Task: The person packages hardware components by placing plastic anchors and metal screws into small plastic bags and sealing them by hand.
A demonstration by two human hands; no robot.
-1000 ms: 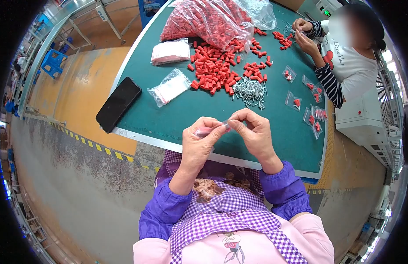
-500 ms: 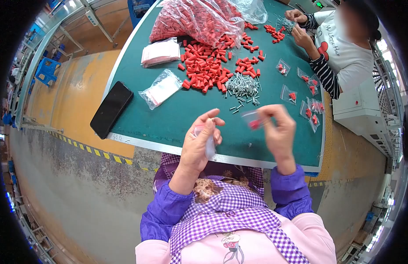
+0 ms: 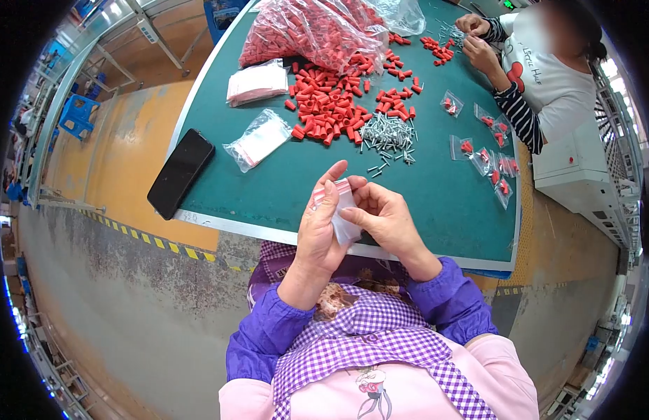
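Note:
My left hand [image 3: 317,227] holds small clear zip bags [image 3: 344,217] with red-striped tops above the table's front edge; how many is hidden. From the other side my right hand [image 3: 393,220] reaches in, thumb and fingers pinching the bags' edge. Beyond my hands lies a heap of silver screws [image 3: 389,136], against a larger pile of red plastic caps [image 3: 324,101]. Several filled zip bags [image 3: 480,161] with red pieces inside are spread along the right side of the table.
A big clear sack of red caps [image 3: 310,35] stands at the back of the green table [image 3: 261,199]. Bag stacks [image 3: 258,82] [image 3: 258,147] and a black phone [image 3: 181,173] lie left. At the far right, a co-worker's hands [image 3: 478,45] handle small parts.
My right hand has come left to the bags in my left hand. The small bag with red contents it carried is gone from its fingers; the filled bags at right look rearranged.

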